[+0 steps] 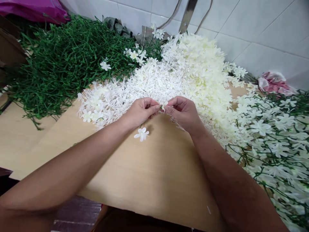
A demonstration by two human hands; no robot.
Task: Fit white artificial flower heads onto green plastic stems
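Note:
My left hand (145, 111) pinches a thin green stem, mostly hidden by the fingers. A white artificial flower (141, 134) hangs below that hand on a short bit of green. Facing it, my right hand (182, 111) has thumb and forefinger closed on a small pale flower piece (164, 106). The two sets of fingertips nearly meet, and the stem's tip touches or almost touches the pale piece. Just behind the hands spreads a heap of loose white petal pieces (154, 80), with creamier yellowish blossoms (205, 64) toward the right.
A pile of green plastic stems (72, 48) covers the back left. On the right lie many stemmed white flowers (280, 145). The tan board (145, 170) stretches toward me. White wall tiles (260, 29), a magenta bag (33, 11) and a pink-white plastic bag (275, 83) border the back.

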